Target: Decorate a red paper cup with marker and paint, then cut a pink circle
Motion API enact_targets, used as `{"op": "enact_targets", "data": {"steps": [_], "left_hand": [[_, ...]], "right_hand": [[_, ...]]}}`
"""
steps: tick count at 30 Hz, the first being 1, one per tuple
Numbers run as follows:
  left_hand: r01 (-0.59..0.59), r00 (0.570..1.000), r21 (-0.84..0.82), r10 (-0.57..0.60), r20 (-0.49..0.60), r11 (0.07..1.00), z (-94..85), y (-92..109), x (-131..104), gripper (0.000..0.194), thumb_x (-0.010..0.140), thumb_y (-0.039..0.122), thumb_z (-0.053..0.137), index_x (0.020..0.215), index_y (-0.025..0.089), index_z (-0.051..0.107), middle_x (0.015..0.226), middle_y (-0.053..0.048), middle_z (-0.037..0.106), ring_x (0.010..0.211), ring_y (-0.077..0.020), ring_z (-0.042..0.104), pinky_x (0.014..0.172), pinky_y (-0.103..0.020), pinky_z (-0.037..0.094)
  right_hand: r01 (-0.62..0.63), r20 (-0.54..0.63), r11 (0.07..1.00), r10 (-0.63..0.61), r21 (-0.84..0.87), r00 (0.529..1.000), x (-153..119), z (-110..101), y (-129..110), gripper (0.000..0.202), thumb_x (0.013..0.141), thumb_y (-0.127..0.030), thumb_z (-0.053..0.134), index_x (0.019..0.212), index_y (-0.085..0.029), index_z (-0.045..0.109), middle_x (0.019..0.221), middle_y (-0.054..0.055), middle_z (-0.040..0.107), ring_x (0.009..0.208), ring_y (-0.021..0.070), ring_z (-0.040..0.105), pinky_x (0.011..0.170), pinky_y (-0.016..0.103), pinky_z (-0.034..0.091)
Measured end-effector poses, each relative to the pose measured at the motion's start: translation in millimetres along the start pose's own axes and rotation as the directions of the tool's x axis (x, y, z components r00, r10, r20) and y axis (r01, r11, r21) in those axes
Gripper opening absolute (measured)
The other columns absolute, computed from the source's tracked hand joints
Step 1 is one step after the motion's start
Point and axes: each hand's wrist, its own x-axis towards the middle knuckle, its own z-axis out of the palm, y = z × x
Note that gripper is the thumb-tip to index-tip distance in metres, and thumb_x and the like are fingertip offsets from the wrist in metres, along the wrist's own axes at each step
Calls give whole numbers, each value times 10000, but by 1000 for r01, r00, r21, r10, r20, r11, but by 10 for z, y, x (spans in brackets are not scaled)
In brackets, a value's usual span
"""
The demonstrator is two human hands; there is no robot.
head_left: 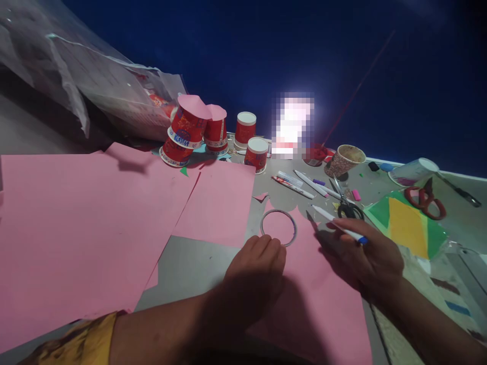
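Note:
A thin grey ring (279, 211) lies flat on a pink paper sheet (323, 304) whose top edge is cut in curves. My left hand (258, 263) rests at the ring's lower left edge, fingers curled together; its fingertips are hidden, and it seems to pin the ring. My right hand (369, 251) is closed around a white marker (323, 213) with a blue end, just right of the ring, its tip pointing up and left above the table.
Large pink sheets (95, 218) cover the left side. Red paper cups (188, 124), some with pink cone tops, stand at the back. Markers (292, 186), black scissors (348, 205), red-handled scissors (425, 199) and a patterned cup (344, 161) are on the right.

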Motion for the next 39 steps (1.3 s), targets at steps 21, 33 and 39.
{"op": "enact_targets", "data": {"steps": [21, 33, 39], "left_hand": [[-36, 992, 60, 43, -116, 998, 84, -70, 12, 288, 971, 358, 712, 1137, 135, 634, 1053, -110, 679, 1006, -311, 602, 953, -522, 433], [-44, 990, 63, 52, -132, 997, 66, -75, 37, 238, 946, 278, 711, 1121, 127, 656, 1033, -116, 681, 991, -320, 582, 938, -503, 472], [-47, 988, 70, 57, -145, 996, 63, -73, 38, 285, 942, 276, 713, 1168, 111, 661, 1029, -117, 691, 984, -316, 589, 948, -507, 485]], "right_hand": [[-384, 245, 782, 299, 490, 922, 700, 191, -453, 315, 944, -510, 711, 994, -202, 748, 648, -14, 694, 507, 127, 603, 486, 236, 496], [-391, 354, 768, 228, 508, 907, 657, 316, -587, 243, 985, -435, 642, 978, -209, 729, 717, 4, 731, 619, 152, 656, 558, 258, 541], [-361, 365, 793, 190, 491, 912, 687, 328, -618, 193, 978, -363, 626, 951, -205, 735, 719, -3, 731, 602, 137, 640, 553, 239, 520]]}}
